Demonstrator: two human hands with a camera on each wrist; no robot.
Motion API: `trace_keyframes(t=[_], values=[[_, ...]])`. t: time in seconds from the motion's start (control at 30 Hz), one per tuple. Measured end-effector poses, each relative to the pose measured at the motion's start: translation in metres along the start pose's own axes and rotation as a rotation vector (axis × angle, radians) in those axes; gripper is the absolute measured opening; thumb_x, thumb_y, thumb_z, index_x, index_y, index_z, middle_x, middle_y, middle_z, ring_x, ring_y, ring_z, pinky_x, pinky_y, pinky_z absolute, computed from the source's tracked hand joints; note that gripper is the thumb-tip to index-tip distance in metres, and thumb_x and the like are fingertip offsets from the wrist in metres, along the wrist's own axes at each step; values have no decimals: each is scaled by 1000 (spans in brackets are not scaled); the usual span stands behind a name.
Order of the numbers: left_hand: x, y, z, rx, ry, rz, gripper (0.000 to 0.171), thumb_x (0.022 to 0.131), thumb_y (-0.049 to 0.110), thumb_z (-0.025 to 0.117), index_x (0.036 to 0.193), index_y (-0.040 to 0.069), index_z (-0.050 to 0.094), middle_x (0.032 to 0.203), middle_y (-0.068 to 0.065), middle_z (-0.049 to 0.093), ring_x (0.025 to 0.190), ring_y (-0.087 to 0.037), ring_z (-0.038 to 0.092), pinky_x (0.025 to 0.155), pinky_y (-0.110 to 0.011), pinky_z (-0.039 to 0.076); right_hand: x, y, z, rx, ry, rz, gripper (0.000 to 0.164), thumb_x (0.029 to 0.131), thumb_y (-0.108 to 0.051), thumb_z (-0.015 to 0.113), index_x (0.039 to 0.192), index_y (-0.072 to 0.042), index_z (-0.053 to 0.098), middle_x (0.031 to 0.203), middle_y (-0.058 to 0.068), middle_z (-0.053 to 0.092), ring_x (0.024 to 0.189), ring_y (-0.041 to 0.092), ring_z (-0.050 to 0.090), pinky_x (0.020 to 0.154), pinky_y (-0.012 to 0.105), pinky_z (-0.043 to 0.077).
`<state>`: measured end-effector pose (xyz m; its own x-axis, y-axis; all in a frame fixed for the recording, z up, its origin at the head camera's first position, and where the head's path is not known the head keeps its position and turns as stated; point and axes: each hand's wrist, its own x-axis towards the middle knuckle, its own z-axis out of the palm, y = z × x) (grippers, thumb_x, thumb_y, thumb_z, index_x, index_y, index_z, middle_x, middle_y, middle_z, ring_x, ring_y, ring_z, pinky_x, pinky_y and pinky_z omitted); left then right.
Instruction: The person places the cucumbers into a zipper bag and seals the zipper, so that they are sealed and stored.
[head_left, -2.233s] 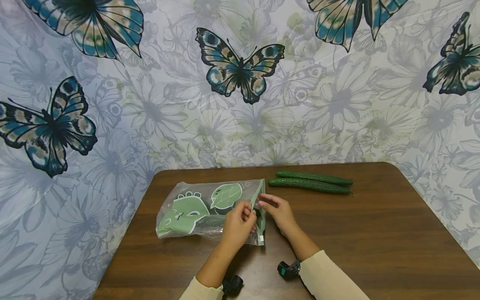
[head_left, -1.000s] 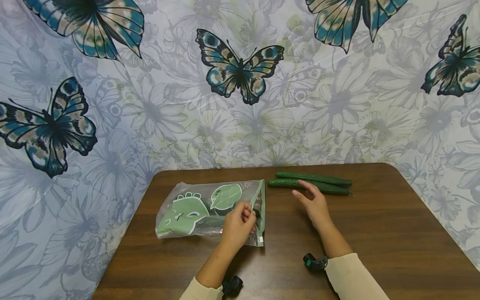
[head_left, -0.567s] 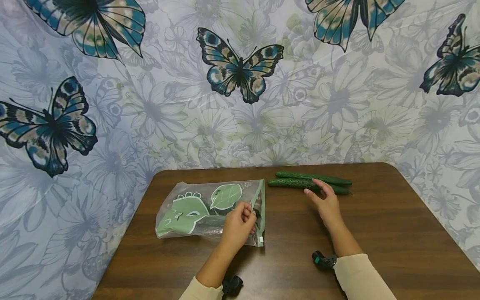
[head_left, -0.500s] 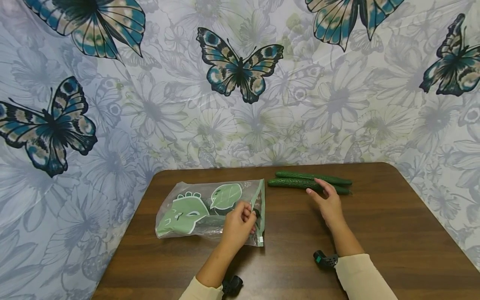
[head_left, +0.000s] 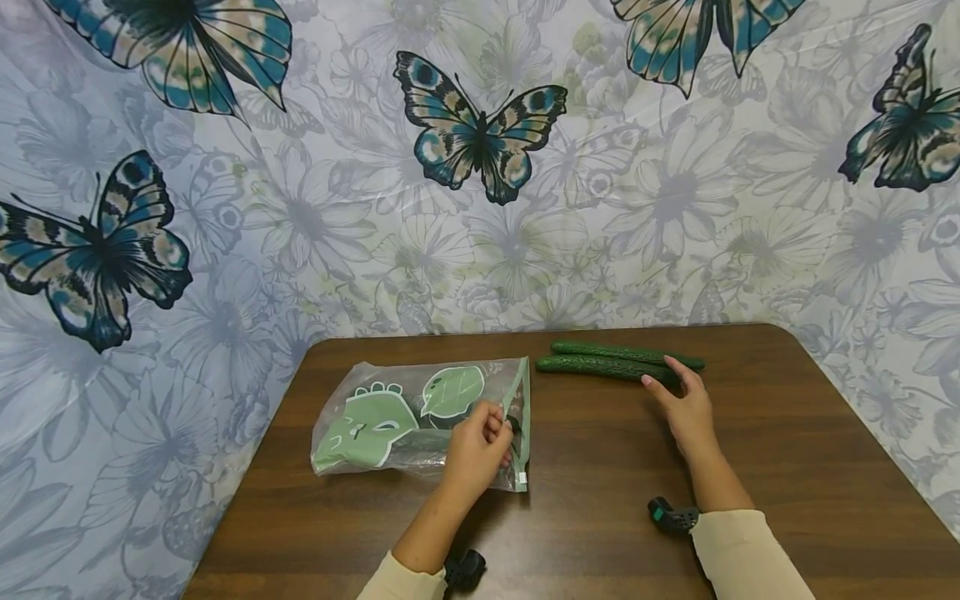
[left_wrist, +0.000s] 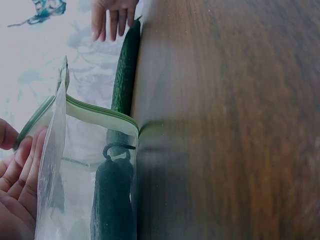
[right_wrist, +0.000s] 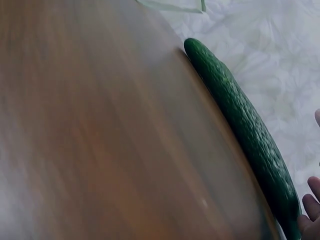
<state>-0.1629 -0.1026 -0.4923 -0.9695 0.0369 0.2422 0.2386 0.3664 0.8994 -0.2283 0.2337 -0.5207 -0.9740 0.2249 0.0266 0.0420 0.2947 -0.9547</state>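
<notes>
My left hand (head_left: 474,446) pinches the rim of a clear zip bag (head_left: 420,454) with green cartoon prints, holding its mouth open; in the left wrist view the fingers (left_wrist: 27,175) grip the green zip strip. Inside the bag lies a long dark green thing (left_wrist: 112,200) with a black loop at its end; its kind is unclear. Two cucumbers (head_left: 592,366) lie side by side right of the bag. My right hand (head_left: 686,410) is at their right end, thumb and fingers spread beside the nearer cucumber (right_wrist: 245,122). Whether the fingertips touch it is hard to tell.
Everything rests on a brown wooden table (head_left: 600,500). Behind its far edge hangs a floral cloth with butterflies (head_left: 480,137). A white slider (head_left: 522,479) sits at the near end of the bag's zip. Black cameras (head_left: 671,517) are strapped to both wrists.
My right hand has left the bag's mouth and moved right along the cucumbers to their right end. The left hand has stayed on the bag's rim.
</notes>
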Motion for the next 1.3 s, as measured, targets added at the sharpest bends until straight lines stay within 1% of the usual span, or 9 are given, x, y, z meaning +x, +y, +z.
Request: trace_keyframes(t=[0.2, 0.33, 0.47, 0.57, 0.7, 0.8, 1.0, 1.13, 1.3], values=[[1, 1, 1, -2, 3, 5, 6, 93, 5, 63, 96, 7, 58, 73, -6, 62, 49, -12, 62, 45, -24, 58, 5, 6, -14, 12, 17, 22, 85, 93, -49, 68, 160, -15, 27, 169, 15, 12, 156, 43, 7, 127, 64, 16], [3, 2, 1, -3, 0, 0, 6, 93, 5, 63, 96, 7, 58, 73, -6, 62, 49, -12, 63, 45, -25, 59, 9, 10, -21, 13, 34, 52, 87, 94, -48, 68, 161, -14, 24, 168, 15, 15, 156, 42, 11, 128, 61, 20], [4, 4, -1, -4, -2, -8, 6, 93, 5, 63, 96, 7, 58, 73, -6, 63, 50, -13, 63, 45, -25, 59, 11, 11, -26, -2, 20, 100, 92, 94, -50, 66, 162, -11, 17, 169, 16, 14, 157, 39, 11, 129, 58, 19], [5, 5, -2, -4, -4, -10, 6, 93, 4, 63, 96, 7, 58, 73, -6, 63, 49, -13, 63, 45, -25, 59, 12, 12, -29, -23, 8, 123, 95, 94, -53, 64, 162, -9, 13, 169, 17, 12, 157, 41, 10, 129, 59, 18], [7, 5, -4, -9, -5, -12, 7, 93, 3, 63, 95, 7, 58, 72, -6, 63, 49, -13, 63, 45, -25, 59, 14, 11, -31, -74, 4, 131, 95, 94, -54, 64, 161, -6, 17, 168, 22, 12, 154, 47, 15, 127, 61, 23], [8, 6, -5, -8, -8, -16, 6, 93, 3, 63, 95, 7, 58, 72, -7, 63, 49, -13, 63, 45, -25, 58, 17, 11, -32, -126, -21, 141, 92, 95, -54, 63, 161, -6, 20, 167, 25, 10, 151, 52, 18, 124, 64, 27], [8, 4, -6, -14, -14, -16, 4, 93, 4, 62, 95, 6, 59, 72, -8, 63, 49, -11, 63, 44, -24, 58, 21, 12, -37, -215, -86, 146, 86, 95, -57, 60, 160, -11, 27, 168, 25, 8, 150, 55, 13, 118, 73, 25], [8, 4, -6, -14, -18, -24, 4, 93, 5, 62, 95, 5, 59, 72, -8, 63, 50, -11, 62, 44, -25, 58, 22, 14, -39, -240, -110, 122, 80, 95, -57, 61, 157, -12, 35, 168, 24, 12, 151, 55, 13, 117, 75, 25], [7, 5, -7, -21, -25, -30, 4, 93, 5, 62, 96, 4, 59, 73, -8, 63, 50, -11, 62, 45, -25, 59, 20, 17, -40, -276, -130, 79, 75, 94, -57, 63, 152, -12, 45, 166, 24, 22, 150, 56, 17, 115, 77, 26]])
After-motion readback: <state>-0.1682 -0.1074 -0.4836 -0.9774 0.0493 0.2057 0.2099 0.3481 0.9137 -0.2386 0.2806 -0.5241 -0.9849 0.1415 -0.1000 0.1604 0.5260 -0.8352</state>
